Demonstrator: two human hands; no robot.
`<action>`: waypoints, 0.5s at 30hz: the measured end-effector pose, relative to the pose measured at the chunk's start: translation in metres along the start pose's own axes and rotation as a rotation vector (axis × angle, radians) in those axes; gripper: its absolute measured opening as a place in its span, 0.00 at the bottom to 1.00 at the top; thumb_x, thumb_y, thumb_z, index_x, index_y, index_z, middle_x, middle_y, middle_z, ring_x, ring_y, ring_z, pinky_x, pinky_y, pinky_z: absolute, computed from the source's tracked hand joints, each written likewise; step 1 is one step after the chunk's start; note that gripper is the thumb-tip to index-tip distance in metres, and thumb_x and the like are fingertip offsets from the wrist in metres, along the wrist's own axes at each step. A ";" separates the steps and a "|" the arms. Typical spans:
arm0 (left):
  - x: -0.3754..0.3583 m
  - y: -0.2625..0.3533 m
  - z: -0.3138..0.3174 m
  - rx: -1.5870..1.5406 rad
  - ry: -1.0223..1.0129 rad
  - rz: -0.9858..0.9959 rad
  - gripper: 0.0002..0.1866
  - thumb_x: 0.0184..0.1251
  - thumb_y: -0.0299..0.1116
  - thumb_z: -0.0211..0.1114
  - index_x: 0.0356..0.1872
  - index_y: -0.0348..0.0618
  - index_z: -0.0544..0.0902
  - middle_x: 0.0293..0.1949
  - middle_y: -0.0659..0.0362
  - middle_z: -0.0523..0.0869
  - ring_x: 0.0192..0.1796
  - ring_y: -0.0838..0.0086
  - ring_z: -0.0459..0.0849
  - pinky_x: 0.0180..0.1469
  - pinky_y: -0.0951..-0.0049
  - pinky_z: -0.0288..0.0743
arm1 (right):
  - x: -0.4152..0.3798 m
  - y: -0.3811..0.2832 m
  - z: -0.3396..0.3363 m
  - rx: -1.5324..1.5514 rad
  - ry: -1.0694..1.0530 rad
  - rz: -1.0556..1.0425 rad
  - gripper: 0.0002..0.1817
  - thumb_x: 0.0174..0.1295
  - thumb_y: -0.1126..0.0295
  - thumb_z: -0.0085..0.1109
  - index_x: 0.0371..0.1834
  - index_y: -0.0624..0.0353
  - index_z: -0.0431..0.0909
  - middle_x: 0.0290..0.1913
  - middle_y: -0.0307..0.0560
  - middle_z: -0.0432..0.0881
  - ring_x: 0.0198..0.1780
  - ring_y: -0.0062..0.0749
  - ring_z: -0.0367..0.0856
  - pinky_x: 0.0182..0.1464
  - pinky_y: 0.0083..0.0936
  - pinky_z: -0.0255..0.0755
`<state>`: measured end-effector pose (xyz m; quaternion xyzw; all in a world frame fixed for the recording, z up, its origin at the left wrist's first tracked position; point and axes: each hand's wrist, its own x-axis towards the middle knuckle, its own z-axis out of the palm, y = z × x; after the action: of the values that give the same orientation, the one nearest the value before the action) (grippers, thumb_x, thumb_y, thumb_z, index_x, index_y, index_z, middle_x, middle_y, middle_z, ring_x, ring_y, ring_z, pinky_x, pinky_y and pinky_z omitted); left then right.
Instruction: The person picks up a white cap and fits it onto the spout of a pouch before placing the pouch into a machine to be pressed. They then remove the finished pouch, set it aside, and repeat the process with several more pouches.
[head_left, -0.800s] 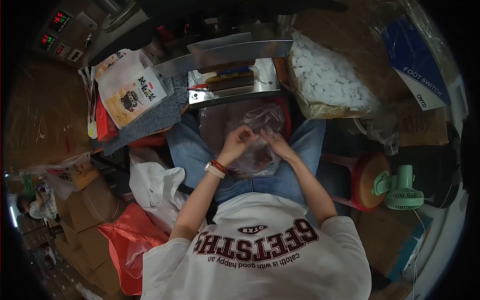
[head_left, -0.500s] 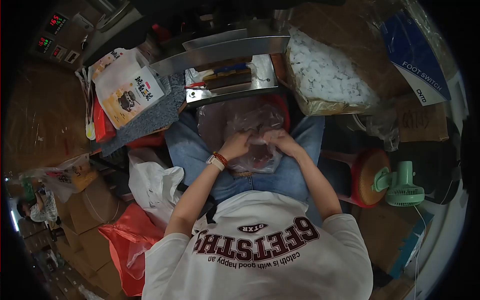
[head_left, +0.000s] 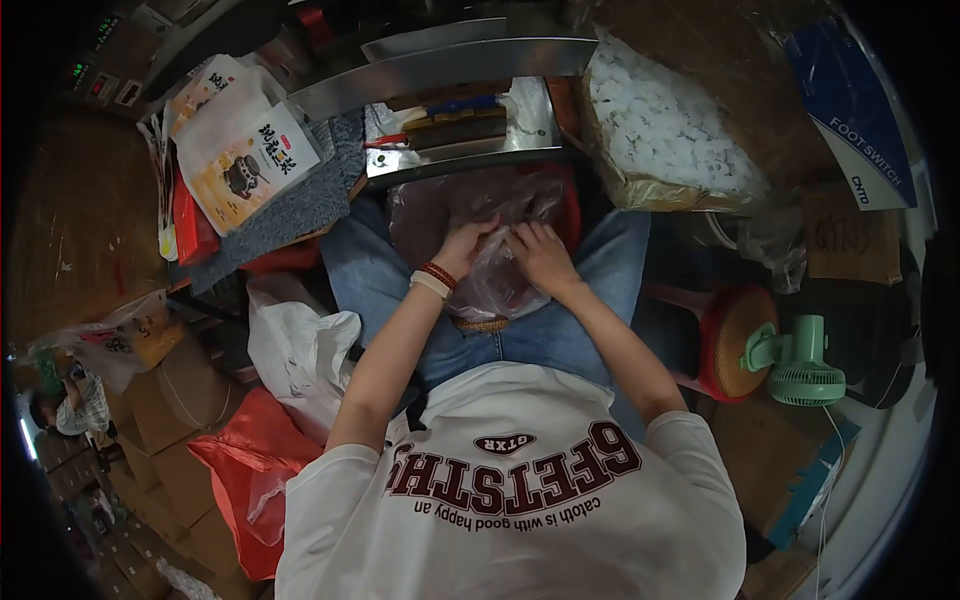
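A clear plastic bag (head_left: 492, 277) lies bunched between my knees, above a dark reddish surface that shows through it. My left hand (head_left: 467, 247), with a pale band and red beads at the wrist, pinches the bag's crumpled film near its middle. Close beside it on the right, my right hand (head_left: 542, 257) has its fingers bent down on the same bag, gripping the film. The fingertips of both hands are partly hidden, and I cannot make out anything inside the bag.
Ahead is a metal machine (head_left: 460, 135) with a long plate. To its left lie printed pouches (head_left: 245, 165) on a grey cloth (head_left: 285, 200); to its right is a box of small white pieces (head_left: 665, 130). A green fan (head_left: 805, 370) is by a round stool (head_left: 735, 340).
Both hands have shifted slightly up the bag, away from my body. My right hand has turned, its fingers now pointing more forward and left. The whole view has tilted a little.
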<state>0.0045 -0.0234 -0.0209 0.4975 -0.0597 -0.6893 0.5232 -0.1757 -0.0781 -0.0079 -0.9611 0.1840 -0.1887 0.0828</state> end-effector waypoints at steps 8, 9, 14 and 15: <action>0.006 0.009 -0.021 0.417 0.031 -0.164 0.17 0.70 0.41 0.63 0.49 0.38 0.80 0.42 0.59 0.84 0.44 0.75 0.82 0.50 0.73 0.77 | -0.010 0.001 -0.003 -0.029 -0.073 -0.036 0.23 0.49 0.70 0.57 0.52 0.62 0.78 0.48 0.43 0.76 0.49 0.38 0.73 0.52 0.30 0.67; 0.008 0.004 -0.022 0.419 0.031 -0.163 0.17 0.70 0.41 0.63 0.49 0.38 0.80 0.42 0.59 0.84 0.44 0.75 0.82 0.50 0.73 0.77 | -0.008 0.003 -0.001 -0.030 -0.070 -0.036 0.23 0.49 0.70 0.57 0.52 0.62 0.78 0.48 0.43 0.76 0.49 0.38 0.73 0.52 0.30 0.67; 0.026 -0.023 -0.036 0.068 -0.144 -0.203 0.17 0.73 0.36 0.55 0.55 0.35 0.78 0.46 0.59 0.83 0.47 0.74 0.81 0.51 0.74 0.76 | -0.001 0.004 0.001 -0.024 -0.017 -0.090 0.23 0.50 0.70 0.57 0.52 0.62 0.78 0.49 0.43 0.76 0.49 0.37 0.72 0.52 0.30 0.67; 0.025 -0.025 -0.033 0.063 -0.147 -0.205 0.17 0.73 0.36 0.55 0.55 0.35 0.78 0.46 0.59 0.83 0.47 0.74 0.81 0.51 0.74 0.76 | -0.003 0.003 -0.002 -0.026 -0.023 -0.089 0.23 0.50 0.70 0.57 0.52 0.62 0.78 0.49 0.43 0.76 0.49 0.37 0.72 0.52 0.30 0.67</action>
<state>0.0139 -0.0171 -0.0678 0.4655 -0.0684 -0.7714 0.4284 -0.1799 -0.0796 -0.0075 -0.9714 0.1424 -0.1787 0.0640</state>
